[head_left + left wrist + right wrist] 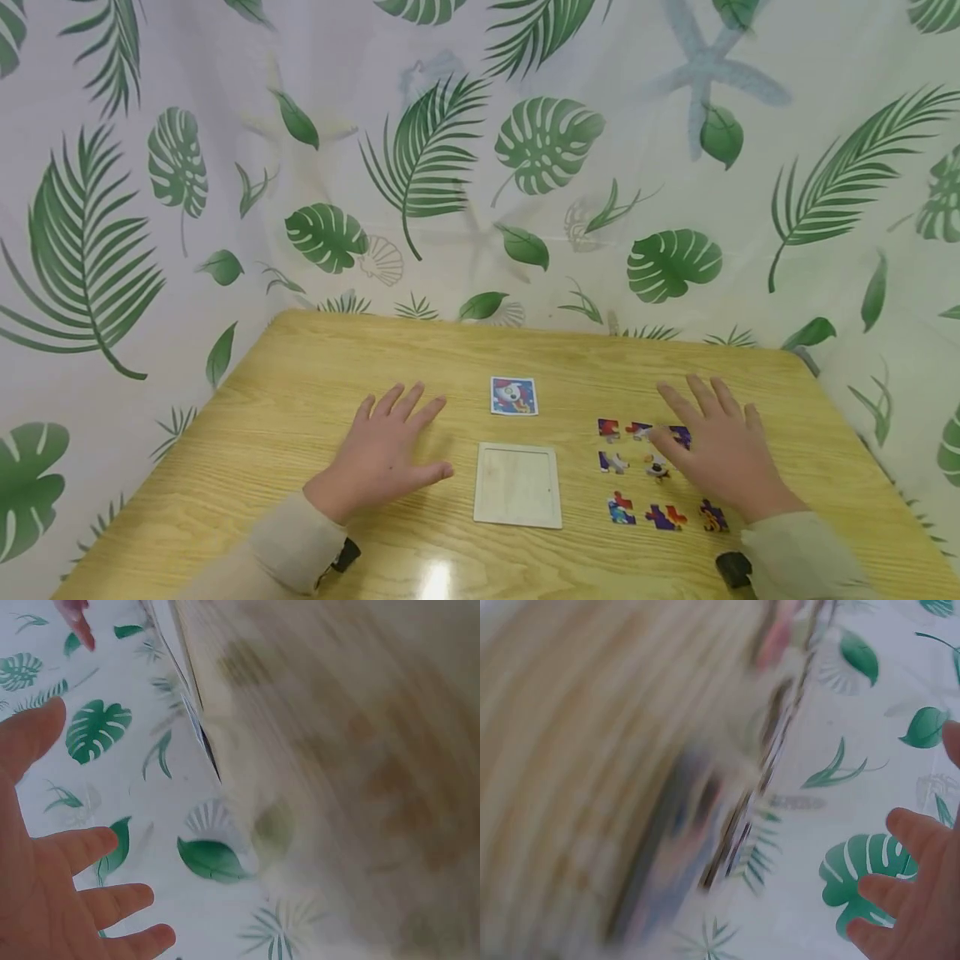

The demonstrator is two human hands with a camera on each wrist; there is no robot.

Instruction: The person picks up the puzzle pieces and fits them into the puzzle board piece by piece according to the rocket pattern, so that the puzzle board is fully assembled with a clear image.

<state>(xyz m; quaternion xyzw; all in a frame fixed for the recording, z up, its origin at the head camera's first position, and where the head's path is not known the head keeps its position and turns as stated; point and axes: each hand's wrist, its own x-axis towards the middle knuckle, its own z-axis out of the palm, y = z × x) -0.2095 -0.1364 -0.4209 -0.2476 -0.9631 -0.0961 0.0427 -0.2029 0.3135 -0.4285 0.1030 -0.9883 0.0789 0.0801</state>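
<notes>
My left hand (pixel 390 458) is spread with straight fingers over the table, left of a pale square puzzle tray (pixel 517 485); it holds nothing. On the right, my right hand (pixel 723 450), fingers also spread, hovers over the right part of a group of jigsaw pieces and partly hides them. Among these show a red and purple piece (pixel 608 429), a lower middle piece (pixel 664 517) and a white-patterned piece (pixel 656 467). Behind the tray lies a small picture card (pixel 513 396). In the wrist views, the left fingers (pixel 124 900) and right fingers (pixel 885 892) touch nothing.
The wooden table (pixel 360 350) meets a leaf-patterned curtain (pixel 450 275) along its back edge and sides. A bright reflection lies near the table's front. Much of the tabletop is blurred in both wrist views, with a dark-edged shape in the right one.
</notes>
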